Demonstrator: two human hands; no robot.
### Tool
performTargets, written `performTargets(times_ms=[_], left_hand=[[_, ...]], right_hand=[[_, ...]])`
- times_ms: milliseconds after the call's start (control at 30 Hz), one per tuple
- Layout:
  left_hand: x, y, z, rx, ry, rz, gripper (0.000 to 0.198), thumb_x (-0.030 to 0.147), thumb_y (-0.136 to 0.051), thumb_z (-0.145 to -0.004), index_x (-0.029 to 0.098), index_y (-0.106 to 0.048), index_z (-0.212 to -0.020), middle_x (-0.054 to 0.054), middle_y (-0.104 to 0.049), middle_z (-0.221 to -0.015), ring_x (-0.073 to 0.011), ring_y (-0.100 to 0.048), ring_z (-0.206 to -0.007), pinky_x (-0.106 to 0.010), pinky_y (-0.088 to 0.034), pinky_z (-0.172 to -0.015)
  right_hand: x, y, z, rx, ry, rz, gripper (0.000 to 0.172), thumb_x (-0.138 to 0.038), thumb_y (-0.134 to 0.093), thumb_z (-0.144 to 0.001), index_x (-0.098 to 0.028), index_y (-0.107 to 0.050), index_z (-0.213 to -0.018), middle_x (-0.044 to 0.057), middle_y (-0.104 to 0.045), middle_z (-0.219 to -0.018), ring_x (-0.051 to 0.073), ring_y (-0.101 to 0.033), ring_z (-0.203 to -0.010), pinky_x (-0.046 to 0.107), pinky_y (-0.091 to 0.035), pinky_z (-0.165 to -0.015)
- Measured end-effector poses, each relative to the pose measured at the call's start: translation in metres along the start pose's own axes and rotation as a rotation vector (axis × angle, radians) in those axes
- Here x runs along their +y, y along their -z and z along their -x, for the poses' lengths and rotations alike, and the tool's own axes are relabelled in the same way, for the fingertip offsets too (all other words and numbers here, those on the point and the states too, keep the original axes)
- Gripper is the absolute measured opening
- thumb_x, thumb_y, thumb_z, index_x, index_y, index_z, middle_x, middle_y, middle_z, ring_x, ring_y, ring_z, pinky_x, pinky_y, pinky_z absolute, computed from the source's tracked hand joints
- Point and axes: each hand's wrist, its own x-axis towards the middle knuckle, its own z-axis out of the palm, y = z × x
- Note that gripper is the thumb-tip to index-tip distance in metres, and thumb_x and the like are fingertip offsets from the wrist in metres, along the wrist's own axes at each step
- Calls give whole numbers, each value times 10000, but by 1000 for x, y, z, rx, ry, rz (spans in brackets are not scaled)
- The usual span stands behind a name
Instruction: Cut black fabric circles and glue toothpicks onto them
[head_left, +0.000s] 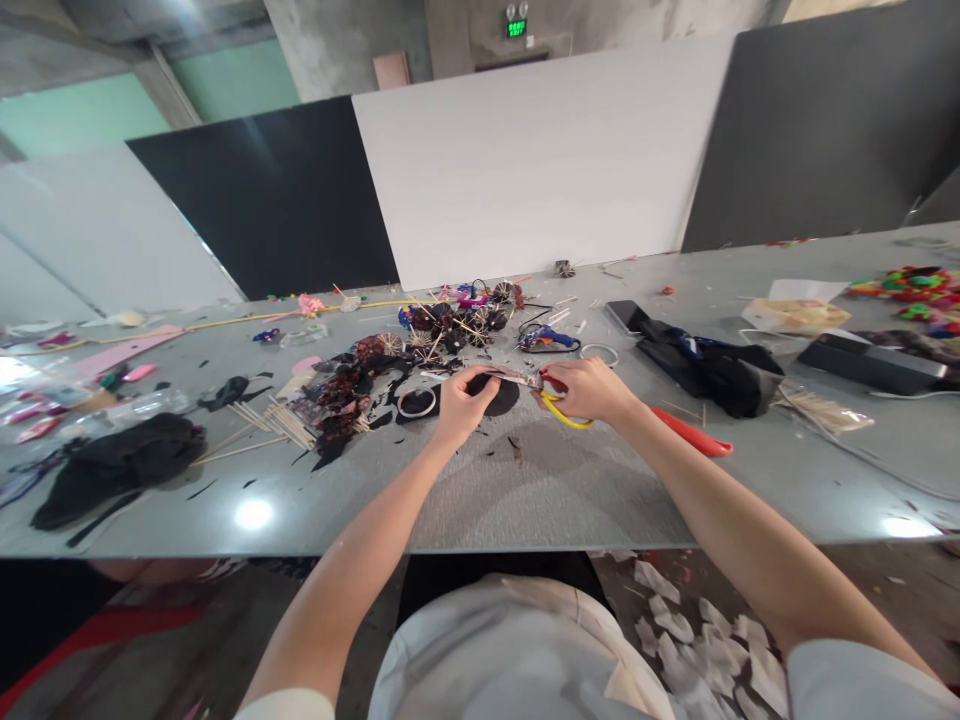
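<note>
My left hand [466, 402] pinches a piece of black fabric [502, 398] that hangs below its fingers, above the table. From the other side my right hand [583, 388] grips a pair of scissors with yellow handles [568, 414]. The metal blades [519, 378] point left and lie at the upper edge of the fabric, close to my left fingertips. Whether the blades are parted is too small to tell. Just left of my left hand lies a round ring [417, 403] like a tape roll. Behind my hands is a blue glue gun [553, 338].
Dark fabric balls with sticks [450, 330] crowd the table behind my hands. Thin wooden sticks [281, 424] and a black cloth bundle [124, 465] lie left. To the right are a red object [694, 432], a black bag [712, 365] and a phone [622, 316]. White panels [547, 170] stand behind.
</note>
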Motion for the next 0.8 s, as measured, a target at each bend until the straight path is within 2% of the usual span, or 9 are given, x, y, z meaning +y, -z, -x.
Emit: performTargets(times_ms=[800], left_hand=[[2,0,0,1,16,-1,225,384,-727,-859,183,-789,-937,-70,-780,-948,-237,-728,-933,-319,-565,-843]], right_hand=[[1,-2,0,26,21,1,418,-561,-531,-910,-205,-626,-715,62,-642,-662,179,-519,-605,330,-230,-611]])
